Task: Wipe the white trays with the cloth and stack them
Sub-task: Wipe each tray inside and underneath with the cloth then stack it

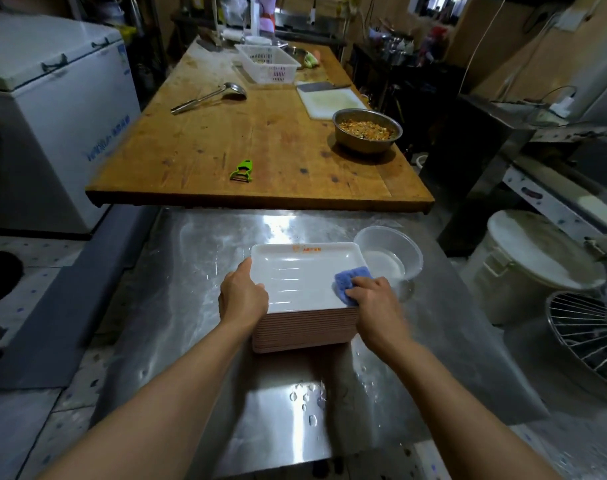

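Observation:
A stack of several white trays (303,327) stands on the steel table (198,306) in front of me. The top tray (302,271) faces up and has an orange mark near its far rim. My left hand (243,296) grips that tray's left edge, thumb on the rim. My right hand (374,303) holds a blue cloth (350,278) and presses it onto the tray's right near corner.
A clear plastic bowl (392,254) with a little water sits right of the stack, touching it. Water drops lie on the steel near me. Beyond is a wooden table (260,143) with a green peeler (242,170), a metal bowl (366,129), a ladle and a basket. A white bucket (534,265) stands at right.

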### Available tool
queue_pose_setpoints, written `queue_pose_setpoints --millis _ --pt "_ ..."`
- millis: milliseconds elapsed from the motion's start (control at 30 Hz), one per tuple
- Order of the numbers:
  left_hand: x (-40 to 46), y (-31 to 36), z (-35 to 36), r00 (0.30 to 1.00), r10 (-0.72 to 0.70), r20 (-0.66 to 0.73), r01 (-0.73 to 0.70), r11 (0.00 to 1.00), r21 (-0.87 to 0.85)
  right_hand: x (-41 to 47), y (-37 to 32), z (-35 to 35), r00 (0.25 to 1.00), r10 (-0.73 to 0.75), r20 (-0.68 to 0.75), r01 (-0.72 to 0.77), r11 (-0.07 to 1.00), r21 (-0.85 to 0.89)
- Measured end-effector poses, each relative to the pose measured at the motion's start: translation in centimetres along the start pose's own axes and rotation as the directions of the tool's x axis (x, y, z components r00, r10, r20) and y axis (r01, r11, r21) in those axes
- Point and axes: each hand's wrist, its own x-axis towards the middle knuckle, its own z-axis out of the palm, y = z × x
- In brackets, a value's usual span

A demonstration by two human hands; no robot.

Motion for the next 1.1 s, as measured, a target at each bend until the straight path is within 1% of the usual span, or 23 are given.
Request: queue_pose_setpoints --millis 33,100,200,267,300,367,433,500,567,600,633,667,733,767,800,867,900,933,1100 --pt "0.0 0.0 0.0 1.000 -0.001 0.002 0.001 1.000 0.003 -0.1 -0.2 0.1 1.000 0.023 -0.017 -0.023 1.000 0.005" --pt "-0.1 0.0 -0.1 1.000 -0.010 0.007 0.010 1.000 0.003 0.1 -1.7 0.4 0.999 0.036 -0.040 -0.032 0.996 0.082" --pt "-0.1 0.0 -0.2 1.000 -0.016 0.013 0.016 1.000 -0.005 -0.1 -5.3 1.0 0.998 -0.057 -0.028 0.062 0.974 0.216" --pt "-0.1 -0.1 -0.2 1.000 -0.008 0.021 0.008 1.000 -0.012 -0.4 -6.5 1.1 0.991 -0.131 -0.030 0.135 0.964 0.230" --pt "0.0 -0.1 -0.3 1.000 -0.005 0.029 0.005 1.000 -0.013 -0.5 -6.5 1.0 0.989 -0.145 -0.032 0.149 0.964 0.222" --pt "0.1 -0.2 -0.5 0.999 -0.004 0.052 0.004 1.000 -0.007 -0.8 -5.3 0.6 0.994 -0.103 -0.027 0.106 0.976 0.191" --pt "0.0 -0.2 -0.6 0.997 0.000 0.072 0.000 1.000 -0.005 -1.2 -3.4 0.1 0.999 0.009 -0.042 -0.003 0.988 0.154" --pt "-0.2 -0.1 -0.8 0.997 -0.008 0.071 0.008 1.000 0.004 -1.4 -1.9 -0.5 0.997 0.065 -0.035 -0.060 0.989 0.138" --pt "-0.7 0.2 -0.9 0.998 -0.042 0.036 0.040 0.998 0.056 -1.3 -1.1 -1.0 0.997 0.070 -0.025 -0.064 0.979 0.193" --pt "-1.1 0.5 -1.0 0.999 -0.043 0.000 0.043 0.994 0.101 -1.2 -0.9 -1.2 0.996 0.084 -0.044 -0.071 0.969 0.236" --pt "-1.6 0.8 -1.0 0.999 -0.015 -0.042 0.021 0.988 0.154 -1.1 -0.7 -1.5 0.990 0.115 -0.085 -0.086 0.954 0.287" --pt "-2.2 1.1 -0.9 0.996 0.049 -0.081 -0.031 0.976 0.214 -1.1 -0.5 -1.8 0.978 0.155 -0.142 -0.099 0.934 0.343" --pt "-3.2 1.8 -0.1 0.962 0.254 -0.104 -0.211 0.926 0.314 -1.5 0.0 -2.2 0.939 0.232 -0.252 -0.101 0.890 0.444" --pt "-3.6 2.1 0.4 0.932 0.355 -0.070 -0.312 0.886 0.344 -1.8 0.3 -2.3 0.921 0.255 -0.296 -0.088 0.874 0.478" --pt "-4.0 2.5 1.0 0.900 0.435 -0.007 -0.403 0.838 0.367 -2.1 0.7 -2.5 0.906 0.264 -0.332 -0.068 0.863 0.500" --pt "-4.7 3.0 2.5 0.844 0.518 0.141 -0.523 0.735 0.432 -2.4 1.7 -2.8 0.893 0.256 -0.371 -0.029 0.855 0.518" --pt "-4.9 3.2 3.2 0.828 0.532 0.180 -0.548 0.696 0.464 -2.5 2.3 -2.8 0.894 0.251 -0.372 -0.021 0.852 0.523" --pt "-5.0 3.3 3.7 0.818 0.542 0.192 -0.558 0.671 0.488 -2.5 2.9 -2.7 0.898 0.245 -0.365 -0.018 0.850 0.527" --pt "-6.0 4.5 3.9 0.756 0.645 0.112 -0.605 0.623 0.496 -2.4 5.5 -2.0 0.928 0.238 -0.288 -0.033 0.820 0.571"
